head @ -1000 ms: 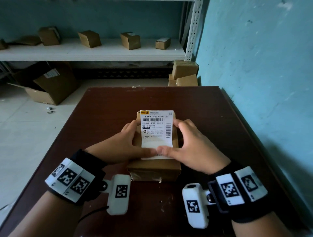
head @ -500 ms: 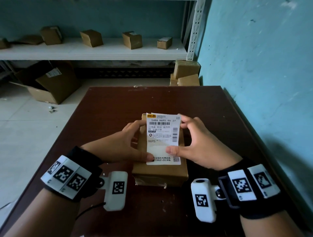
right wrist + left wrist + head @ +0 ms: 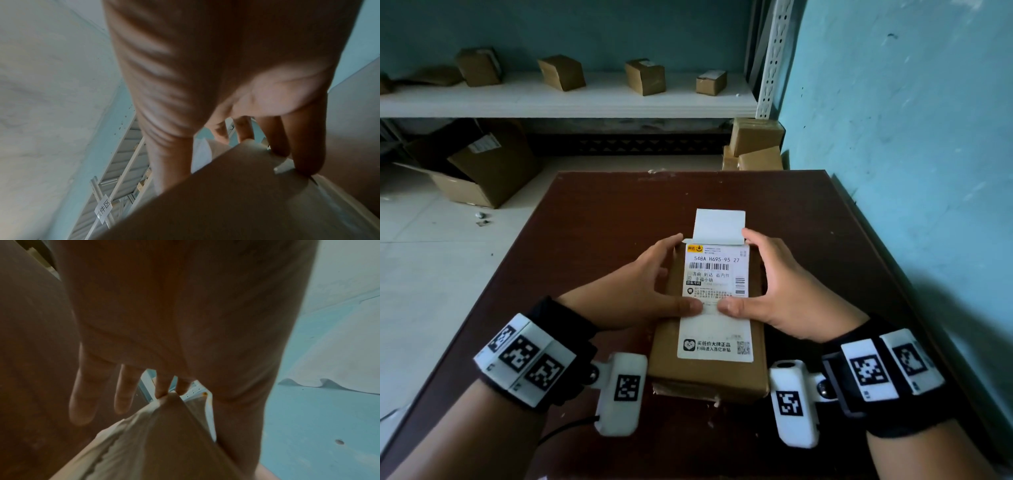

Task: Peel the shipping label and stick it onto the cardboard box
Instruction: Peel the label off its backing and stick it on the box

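Observation:
A brown cardboard box (image 3: 709, 373) lies lengthwise on the dark wooden table (image 3: 599, 226). The white shipping label (image 3: 717, 298) lies flat on its top, print up. A blank white sheet (image 3: 719, 226) sticks out past the label's far end. My left hand (image 3: 654, 284) and right hand (image 3: 767, 284) flank the box. Both thumbs press on the label's middle, and the index fingertips touch its far corners. In the left wrist view the left hand (image 3: 164, 321) reaches over the box (image 3: 160, 443) with straight fingers. The right wrist view shows the right hand (image 3: 236, 65) likewise over the box (image 3: 226, 194).
A blue wall (image 3: 911, 171) runs close along the table's right side. Behind the table a white shelf (image 3: 565, 102) carries several small boxes. An open carton (image 3: 479, 164) lies on the tiled floor at the left, and stacked boxes (image 3: 755, 144) stand by the shelf post.
The label, held up off the box before, now lies flat on its top. Both thumbs have come down onto its middle. The blank white sheet now shows beyond the far end.

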A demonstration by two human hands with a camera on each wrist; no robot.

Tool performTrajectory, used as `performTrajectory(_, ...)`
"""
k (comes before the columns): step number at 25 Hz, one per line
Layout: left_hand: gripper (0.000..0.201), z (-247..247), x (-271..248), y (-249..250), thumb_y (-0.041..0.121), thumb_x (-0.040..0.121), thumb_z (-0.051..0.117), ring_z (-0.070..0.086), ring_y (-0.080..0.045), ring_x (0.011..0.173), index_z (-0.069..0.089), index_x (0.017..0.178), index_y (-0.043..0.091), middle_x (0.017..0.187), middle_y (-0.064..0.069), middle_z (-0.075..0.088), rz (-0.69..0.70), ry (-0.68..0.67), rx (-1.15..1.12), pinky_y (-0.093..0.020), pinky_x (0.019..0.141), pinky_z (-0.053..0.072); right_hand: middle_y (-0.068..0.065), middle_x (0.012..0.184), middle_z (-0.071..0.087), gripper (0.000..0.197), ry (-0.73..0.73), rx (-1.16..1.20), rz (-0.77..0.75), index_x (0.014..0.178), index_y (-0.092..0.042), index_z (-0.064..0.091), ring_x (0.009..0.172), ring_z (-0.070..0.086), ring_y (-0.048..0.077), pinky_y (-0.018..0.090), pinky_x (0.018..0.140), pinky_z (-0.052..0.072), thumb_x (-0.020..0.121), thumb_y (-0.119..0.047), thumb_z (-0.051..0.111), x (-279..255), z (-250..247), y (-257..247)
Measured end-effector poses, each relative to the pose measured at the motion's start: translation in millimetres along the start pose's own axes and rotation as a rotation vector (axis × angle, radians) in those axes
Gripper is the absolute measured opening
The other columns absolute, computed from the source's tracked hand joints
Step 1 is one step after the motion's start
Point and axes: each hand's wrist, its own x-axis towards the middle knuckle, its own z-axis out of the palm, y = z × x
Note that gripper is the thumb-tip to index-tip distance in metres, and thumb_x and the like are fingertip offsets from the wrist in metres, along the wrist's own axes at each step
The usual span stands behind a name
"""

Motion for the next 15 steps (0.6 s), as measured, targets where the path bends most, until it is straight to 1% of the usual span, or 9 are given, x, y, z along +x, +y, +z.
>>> performTrajectory(2, 0.114, 0.1, 0.1, 0.2, 0.048, 0.065, 0.086, 0.059, -0.003, 0.119, 0.013, 0.153, 0.042, 0.135, 0.014, 0.057, -0.007, -0.023, -0.053, -0.032, 0.101, 0.052, -0.016, 0.152, 0.023, 0.111, -0.003, 0.031, -0.003, 0.155, -0.036, 0.01, 0.126, 0.033, -0.002, 0.022, 0.102, 0.031, 0.072, -0.052, 0.081, 0.8, 0.3, 1.6)
performTrajectory(3, 0.111, -0.5, 0.7, -0.6, 0.041, 0.068, 0.086, 0.06, -0.003, 0.118, 0.014, 0.152, 0.043, 0.132, 0.014, 0.06, -0.012, -0.035, -0.083, -0.034, 0.1, 0.053, -0.016, 0.152, 0.022, 0.111, -0.007, 0.044, 0.0, 0.155, -0.036, 0.009, 0.127, 0.032, -0.002, 0.022, 0.103, 0.03, 0.072, -0.05, 0.082, 1.2, 0.0, 1.9)
performTrajectory(5, 0.108, -2.2, 0.8, -2.2, 0.033, 0.072, 0.086, 0.063, -0.003, 0.116, 0.013, 0.15, 0.048, 0.128, 0.015, 0.064, -0.022, -0.051, -0.126, -0.037, 0.1, 0.053, -0.018, 0.152, 0.021, 0.109, -0.025, 0.068, 0.001, 0.155, -0.037, 0.008, 0.127, 0.03, -0.004, 0.02, 0.101, 0.028, 0.075, -0.045, 0.081, 1.2, -0.9, 2.4)
performTrajectory(7, 0.108, -3.6, 0.3, -2.7, 0.028, 0.074, 0.086, 0.063, -0.003, 0.115, 0.012, 0.149, 0.051, 0.128, 0.018, 0.063, -0.024, -0.057, -0.144, -0.039, 0.101, 0.052, -0.02, 0.15, 0.02, 0.107, -0.043, 0.086, -0.002, 0.155, -0.038, 0.006, 0.126, 0.028, -0.005, 0.017, 0.098, 0.026, 0.078, -0.041, 0.08, 0.4, -1.3, 3.4)
performTrajectory(9, 0.107, -4.3, 0.3, -2.1, 0.027, 0.075, 0.086, 0.063, -0.003, 0.116, 0.013, 0.148, 0.053, 0.129, 0.018, 0.063, -0.014, -0.065, -0.141, -0.039, 0.101, 0.051, -0.022, 0.149, 0.019, 0.107, -0.052, 0.09, -0.008, 0.155, -0.039, 0.004, 0.127, 0.027, -0.006, 0.016, 0.098, 0.026, 0.079, -0.042, 0.079, -0.3, -0.9, 4.7)
performTrajectory(10, 0.106, -4.7, 0.2, -1.0, 0.029, 0.075, 0.086, 0.062, -0.004, 0.116, 0.013, 0.147, 0.054, 0.13, 0.018, 0.062, -0.009, -0.068, -0.12, -0.038, 0.101, 0.051, -0.023, 0.149, 0.018, 0.106, -0.051, 0.087, -0.013, 0.155, -0.039, 0.006, 0.128, 0.027, -0.006, 0.017, 0.1, 0.027, 0.079, -0.043, 0.079, -0.2, -0.5, 5.5)
performTrajectory(13, 0.106, -6.1, -1.7, 2.7, 0.041, 0.074, 0.084, 0.059, -0.008, 0.12, 0.008, 0.145, 0.063, 0.14, 0.016, 0.052, -0.005, -0.077, -0.032, -0.037, 0.102, 0.051, -0.024, 0.152, 0.017, 0.094, -0.059, 0.07, -0.039, 0.154, -0.04, 0.018, 0.13, 0.029, -0.005, 0.02, 0.107, 0.03, 0.08, -0.047, 0.076, 1.3, 1.3, 7.5)
performTrajectory(15, 0.109, -5.7, -2.5, 3.9, 0.04, 0.076, 0.083, 0.059, -0.008, 0.118, 0.002, 0.145, 0.064, 0.141, 0.014, 0.049, -0.006, -0.077, 0.001, -0.032, 0.1, 0.052, -0.024, 0.153, 0.016, 0.089, -0.066, 0.058, -0.049, 0.152, -0.041, 0.023, 0.132, 0.029, -0.005, 0.019, 0.106, 0.029, 0.08, -0.049, 0.075, 2.0, 2.0, 9.0)
